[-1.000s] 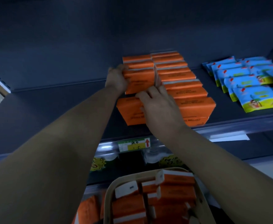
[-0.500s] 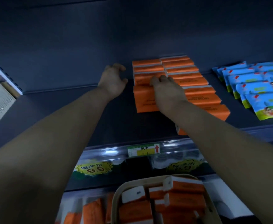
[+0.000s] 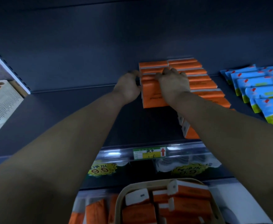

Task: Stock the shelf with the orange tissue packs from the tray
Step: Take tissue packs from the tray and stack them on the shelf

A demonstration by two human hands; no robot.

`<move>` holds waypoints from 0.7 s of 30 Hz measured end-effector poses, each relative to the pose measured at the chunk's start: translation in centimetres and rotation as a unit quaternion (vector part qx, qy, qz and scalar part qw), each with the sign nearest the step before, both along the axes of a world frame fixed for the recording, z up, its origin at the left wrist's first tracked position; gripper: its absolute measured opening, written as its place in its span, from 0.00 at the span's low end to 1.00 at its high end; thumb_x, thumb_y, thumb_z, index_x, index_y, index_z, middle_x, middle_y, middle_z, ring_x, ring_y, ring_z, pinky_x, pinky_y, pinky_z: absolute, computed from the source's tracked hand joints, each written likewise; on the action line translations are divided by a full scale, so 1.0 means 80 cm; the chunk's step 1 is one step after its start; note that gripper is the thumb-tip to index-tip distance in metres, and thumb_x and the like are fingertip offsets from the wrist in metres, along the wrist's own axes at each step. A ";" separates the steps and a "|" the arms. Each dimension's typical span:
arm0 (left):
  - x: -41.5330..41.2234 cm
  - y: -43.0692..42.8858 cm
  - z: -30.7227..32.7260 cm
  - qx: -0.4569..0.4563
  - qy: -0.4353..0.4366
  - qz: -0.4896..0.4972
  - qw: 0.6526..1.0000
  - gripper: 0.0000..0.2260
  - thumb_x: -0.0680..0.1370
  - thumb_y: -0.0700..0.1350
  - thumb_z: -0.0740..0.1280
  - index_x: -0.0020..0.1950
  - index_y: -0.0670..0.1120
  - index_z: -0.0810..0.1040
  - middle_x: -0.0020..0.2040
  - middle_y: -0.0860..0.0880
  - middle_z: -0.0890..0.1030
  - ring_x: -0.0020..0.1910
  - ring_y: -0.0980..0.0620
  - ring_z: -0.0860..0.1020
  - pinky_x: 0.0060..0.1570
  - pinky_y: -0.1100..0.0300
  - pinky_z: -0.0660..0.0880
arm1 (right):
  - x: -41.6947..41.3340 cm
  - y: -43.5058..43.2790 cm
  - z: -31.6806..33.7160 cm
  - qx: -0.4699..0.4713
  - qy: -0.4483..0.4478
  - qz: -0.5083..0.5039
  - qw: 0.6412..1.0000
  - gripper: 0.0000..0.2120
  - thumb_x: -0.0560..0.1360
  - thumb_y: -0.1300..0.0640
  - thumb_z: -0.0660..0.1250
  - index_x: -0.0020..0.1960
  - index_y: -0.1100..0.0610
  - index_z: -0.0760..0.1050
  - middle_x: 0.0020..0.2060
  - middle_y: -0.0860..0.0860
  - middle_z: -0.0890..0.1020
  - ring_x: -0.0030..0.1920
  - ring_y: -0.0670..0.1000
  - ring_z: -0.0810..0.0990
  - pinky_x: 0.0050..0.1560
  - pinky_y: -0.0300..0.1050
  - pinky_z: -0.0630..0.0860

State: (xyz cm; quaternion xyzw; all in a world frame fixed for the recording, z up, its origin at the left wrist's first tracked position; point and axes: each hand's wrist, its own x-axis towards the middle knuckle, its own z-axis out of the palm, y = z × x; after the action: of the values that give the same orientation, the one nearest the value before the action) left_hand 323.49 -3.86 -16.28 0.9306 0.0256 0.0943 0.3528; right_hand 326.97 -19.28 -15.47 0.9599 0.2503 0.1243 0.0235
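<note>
- Head view, dim and slightly blurred: two bare arms reach up onto a dark shelf (image 3: 67, 120).
- The orange tissue packs (image 3: 153, 97) already on the shelf lie in two rows running back from the shelf edge. The hands bracket the left row, and the right row (image 3: 203, 83) sits just right of the right hand.
- The left hand (image 3: 129, 85) is against the left side of that row, fingers curled. I cannot tell whether it grips a pack or only presses it.
- The right hand (image 3: 173, 85) lies on top of the row, fingers hooked over a pack's far edge and clamped on it.
- Step in hand, as I judge it: squaring packs into the row.
- Below both forearms, the tray (image 3: 121, 196) holds more orange packs (image 3: 189, 206), so the task looks partly done.
- The next move likely calls for letting go, dropping both hands to the tray, and filling the bare shelf nearer than the hands.
- Blue packs (image 3: 262, 92) lie well right of the right hand.
</note>
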 end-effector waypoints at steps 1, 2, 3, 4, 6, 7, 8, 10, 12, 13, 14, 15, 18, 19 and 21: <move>0.001 -0.001 0.000 0.001 -0.001 -0.003 1.000 0.15 0.78 0.41 0.66 0.64 0.47 0.73 0.59 0.51 0.71 0.59 0.54 0.72 0.57 0.62 0.72 | 0.001 0.000 0.000 -0.025 -0.019 0.006 0.999 0.19 0.79 0.59 0.56 0.69 0.54 0.68 0.64 0.58 0.72 0.67 0.60 0.67 0.63 0.55 0.66; 0.001 -0.002 -0.001 0.003 0.001 -0.004 1.000 0.15 0.78 0.43 0.68 0.64 0.47 0.73 0.58 0.51 0.71 0.58 0.54 0.72 0.57 0.61 0.72 | 0.001 -0.001 0.000 -0.010 -0.010 -0.007 1.000 0.19 0.79 0.59 0.56 0.70 0.54 0.68 0.64 0.58 0.71 0.67 0.60 0.67 0.63 0.56 0.66; 0.003 -0.002 -0.002 0.009 0.003 -0.003 1.000 0.16 0.77 0.44 0.69 0.64 0.47 0.73 0.58 0.51 0.72 0.58 0.54 0.73 0.57 0.61 0.73 | 0.005 -0.004 -0.003 0.002 -0.021 -0.010 1.000 0.19 0.79 0.60 0.56 0.69 0.54 0.68 0.64 0.58 0.71 0.67 0.60 0.67 0.63 0.56 0.66; 0.004 -0.002 -0.004 0.012 0.006 -0.001 1.000 0.16 0.76 0.44 0.69 0.64 0.47 0.73 0.59 0.50 0.73 0.58 0.53 0.73 0.57 0.61 0.73 | 0.006 -0.005 -0.004 -0.004 -0.030 -0.013 0.999 0.19 0.79 0.60 0.56 0.69 0.54 0.68 0.64 0.58 0.71 0.67 0.60 0.67 0.62 0.56 0.66; 0.007 -0.003 -0.007 0.001 0.010 0.003 1.000 0.16 0.76 0.42 0.70 0.63 0.46 0.73 0.59 0.48 0.74 0.57 0.52 0.74 0.56 0.61 0.73 | 0.003 -0.002 -0.003 -0.010 -0.034 -0.014 0.999 0.19 0.79 0.61 0.56 0.69 0.56 0.68 0.64 0.59 0.71 0.66 0.61 0.67 0.62 0.56 0.67; 0.007 -0.004 -0.008 -0.009 0.008 0.005 1.000 0.15 0.75 0.40 0.70 0.61 0.46 0.73 0.58 0.49 0.74 0.55 0.52 0.74 0.56 0.61 0.74 | 0.002 0.000 -0.004 -0.004 -0.036 -0.018 0.999 0.19 0.79 0.62 0.55 0.69 0.57 0.67 0.63 0.59 0.71 0.66 0.61 0.68 0.61 0.57 0.67; 0.007 -0.005 -0.009 -0.017 0.007 0.007 1.000 0.14 0.76 0.39 0.69 0.60 0.46 0.73 0.56 0.50 0.74 0.54 0.53 0.74 0.54 0.61 0.74 | 0.001 0.001 -0.004 -0.006 -0.034 -0.021 0.999 0.19 0.78 0.62 0.55 0.69 0.58 0.67 0.63 0.60 0.71 0.66 0.61 0.68 0.61 0.57 0.68; 0.006 -0.008 -0.011 -0.027 0.008 0.010 1.000 0.15 0.76 0.39 0.69 0.60 0.46 0.72 0.54 0.51 0.74 0.52 0.53 0.76 0.53 0.60 0.76 | -0.002 0.002 -0.001 -0.019 -0.033 -0.033 0.999 0.19 0.78 0.63 0.56 0.68 0.58 0.66 0.64 0.60 0.71 0.66 0.61 0.68 0.61 0.58 0.67; 0.006 -0.010 -0.012 -0.039 0.011 0.008 0.999 0.16 0.75 0.39 0.69 0.61 0.46 0.71 0.53 0.51 0.75 0.53 0.51 0.77 0.54 0.56 0.77 | 0.000 0.004 -0.001 -0.032 -0.031 -0.042 0.998 0.19 0.78 0.63 0.57 0.69 0.59 0.65 0.64 0.60 0.70 0.66 0.61 0.67 0.62 0.58 0.66; 0.005 -0.010 -0.011 -0.044 0.015 0.005 0.999 0.17 0.75 0.39 0.70 0.61 0.46 0.70 0.52 0.51 0.75 0.52 0.51 0.77 0.55 0.54 0.78 | -0.001 0.005 0.000 -0.034 -0.026 -0.045 0.998 0.20 0.77 0.63 0.58 0.69 0.59 0.65 0.65 0.60 0.70 0.66 0.61 0.67 0.62 0.58 0.67; 0.004 -0.011 -0.010 -0.049 0.018 0.001 0.999 0.18 0.75 0.40 0.70 0.62 0.46 0.69 0.53 0.50 0.76 0.52 0.51 0.77 0.55 0.52 0.78 | -0.002 0.006 0.001 -0.033 -0.023 -0.047 0.998 0.20 0.77 0.63 0.58 0.69 0.59 0.64 0.65 0.60 0.69 0.66 0.61 0.67 0.62 0.58 0.67; 0.002 -0.011 -0.008 -0.055 0.023 0.000 0.998 0.20 0.74 0.41 0.71 0.63 0.46 0.69 0.54 0.50 0.76 0.53 0.51 0.77 0.55 0.51 0.78 | -0.002 0.006 0.002 -0.029 -0.021 -0.048 0.998 0.21 0.77 0.63 0.59 0.70 0.59 0.64 0.65 0.60 0.69 0.66 0.61 0.67 0.62 0.58 0.67; -0.005 -0.011 0.001 -0.059 0.029 0.007 0.998 0.23 0.75 0.41 0.71 0.68 0.45 0.67 0.59 0.48 0.75 0.56 0.51 0.76 0.58 0.51 0.77 | -0.012 0.002 0.010 -0.037 -0.016 -0.055 0.998 0.23 0.76 0.64 0.61 0.70 0.59 0.63 0.66 0.60 0.68 0.66 0.61 0.67 0.63 0.59 0.67; -0.009 -0.011 0.004 -0.057 0.029 0.009 0.998 0.24 0.75 0.41 0.70 0.69 0.45 0.66 0.61 0.48 0.74 0.57 0.51 0.75 0.59 0.52 0.76 | -0.016 -0.001 0.012 -0.038 -0.015 -0.053 0.998 0.23 0.76 0.64 0.60 0.70 0.59 0.62 0.66 0.60 0.68 0.67 0.61 0.66 0.63 0.58 0.66; -0.021 -0.015 0.012 -0.041 0.025 0.012 0.999 0.25 0.76 0.40 0.69 0.71 0.44 0.65 0.64 0.47 0.73 0.58 0.53 0.72 0.60 0.57 0.74 | -0.028 -0.009 0.017 -0.041 -0.013 -0.052 0.998 0.25 0.76 0.64 0.61 0.71 0.59 0.61 0.67 0.60 0.67 0.68 0.60 0.65 0.64 0.58 0.66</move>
State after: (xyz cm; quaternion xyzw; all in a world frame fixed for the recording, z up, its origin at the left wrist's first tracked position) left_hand 321.83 -5.05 -15.34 0.9169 0.0495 0.0740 0.3891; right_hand 324.71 -19.97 -14.10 0.9681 0.2047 0.1251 0.0728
